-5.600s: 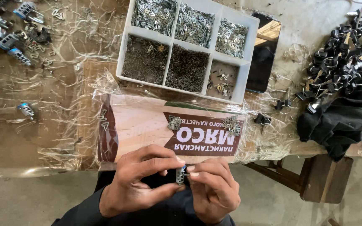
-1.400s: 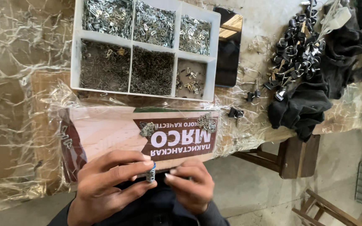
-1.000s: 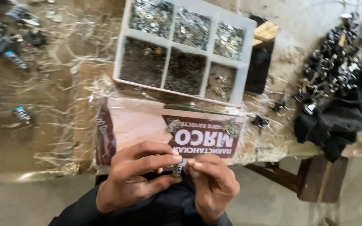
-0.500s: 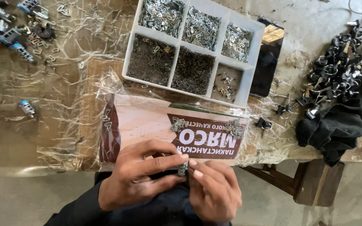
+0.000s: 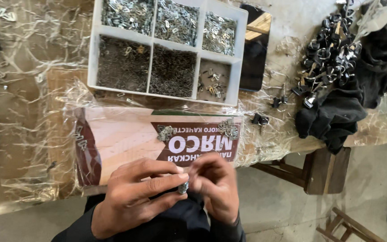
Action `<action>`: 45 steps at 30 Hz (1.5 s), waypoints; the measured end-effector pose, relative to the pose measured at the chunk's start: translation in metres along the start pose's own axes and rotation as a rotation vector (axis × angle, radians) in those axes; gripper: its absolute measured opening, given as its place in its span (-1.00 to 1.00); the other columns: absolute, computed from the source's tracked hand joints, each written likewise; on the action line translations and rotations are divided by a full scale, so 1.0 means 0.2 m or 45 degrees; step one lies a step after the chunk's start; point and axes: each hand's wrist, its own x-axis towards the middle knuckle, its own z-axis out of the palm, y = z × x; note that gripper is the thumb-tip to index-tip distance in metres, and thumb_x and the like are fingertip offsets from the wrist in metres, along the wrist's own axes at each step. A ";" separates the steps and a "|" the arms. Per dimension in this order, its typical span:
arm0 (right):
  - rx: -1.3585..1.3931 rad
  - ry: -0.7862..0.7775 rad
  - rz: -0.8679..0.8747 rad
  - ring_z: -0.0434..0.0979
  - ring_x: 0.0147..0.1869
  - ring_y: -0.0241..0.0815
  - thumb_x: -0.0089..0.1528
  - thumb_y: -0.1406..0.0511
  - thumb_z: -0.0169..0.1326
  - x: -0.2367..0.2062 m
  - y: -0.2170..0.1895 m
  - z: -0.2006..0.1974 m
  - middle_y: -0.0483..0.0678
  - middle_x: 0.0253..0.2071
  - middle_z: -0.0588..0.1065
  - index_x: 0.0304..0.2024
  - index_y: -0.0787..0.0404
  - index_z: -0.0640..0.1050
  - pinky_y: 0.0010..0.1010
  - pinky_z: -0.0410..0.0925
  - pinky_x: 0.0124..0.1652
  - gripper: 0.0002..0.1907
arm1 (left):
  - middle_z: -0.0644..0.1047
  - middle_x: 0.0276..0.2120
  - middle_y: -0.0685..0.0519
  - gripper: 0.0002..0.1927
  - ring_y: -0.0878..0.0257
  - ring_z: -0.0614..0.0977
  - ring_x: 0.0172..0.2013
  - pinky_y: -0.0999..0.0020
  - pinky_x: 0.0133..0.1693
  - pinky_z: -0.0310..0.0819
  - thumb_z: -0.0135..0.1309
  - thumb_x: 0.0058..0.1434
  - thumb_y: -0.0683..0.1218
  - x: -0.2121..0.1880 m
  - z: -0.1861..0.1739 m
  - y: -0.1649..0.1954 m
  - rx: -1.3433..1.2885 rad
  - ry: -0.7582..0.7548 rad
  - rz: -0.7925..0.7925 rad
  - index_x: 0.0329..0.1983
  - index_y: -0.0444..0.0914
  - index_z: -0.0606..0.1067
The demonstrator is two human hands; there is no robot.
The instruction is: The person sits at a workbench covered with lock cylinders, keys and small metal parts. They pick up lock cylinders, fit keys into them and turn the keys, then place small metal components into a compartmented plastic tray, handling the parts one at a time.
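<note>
Pinching a small metal part (image 5: pixel 183 187), left hand (image 5: pixel 133 197) and right hand (image 5: pixel 216 190) fingers closed on it.

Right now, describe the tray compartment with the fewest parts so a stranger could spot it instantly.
Start at the white plastic divided tray on the plastic-wrapped table, above the printed cardboard sheet. Go to its near row, right-hand end: the small compartment. Unlike its packed neighbours, it holds scattered metal pieces with bare floor showing.

Small metal part (image 5: pixel 183 187) half-hidden between fingers (image 5: pixel 166 180)
</note>
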 end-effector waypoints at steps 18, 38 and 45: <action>-1.154 -0.009 -0.776 0.57 -0.08 -0.09 0.22 0.47 0.22 -0.13 0.05 -0.14 0.00 -0.12 0.52 -0.05 0.29 0.60 -0.33 0.46 -0.10 -0.77 | 0.64 -0.10 0.08 -0.57 0.25 0.72 -0.15 0.40 -0.14 0.64 0.45 -0.01 -0.15 0.06 0.07 -0.01 -0.013 0.004 -0.046 -0.04 -0.16 0.62; -0.635 0.118 -0.611 0.58 -0.10 -0.17 0.24 0.53 0.19 -0.09 -0.12 0.15 0.12 -0.16 0.54 -0.18 0.38 0.53 -0.48 0.44 -0.04 -0.88 | 0.61 -0.10 0.06 -0.55 0.20 0.71 -0.20 0.36 -0.23 0.64 0.44 0.03 -0.17 0.04 0.03 0.00 -0.047 -0.030 -0.075 0.02 -0.17 0.61; -0.855 0.235 -0.789 0.62 -0.18 -0.25 0.12 0.54 0.26 -0.08 -0.09 0.14 0.03 -0.25 0.57 -0.28 0.34 0.56 -0.50 0.47 -0.13 -0.84 | 0.62 -0.10 0.05 -0.51 0.18 0.69 -0.24 0.34 -0.26 0.60 0.43 0.00 -0.18 0.01 0.04 -0.03 0.034 -0.077 -0.018 0.05 -0.16 0.62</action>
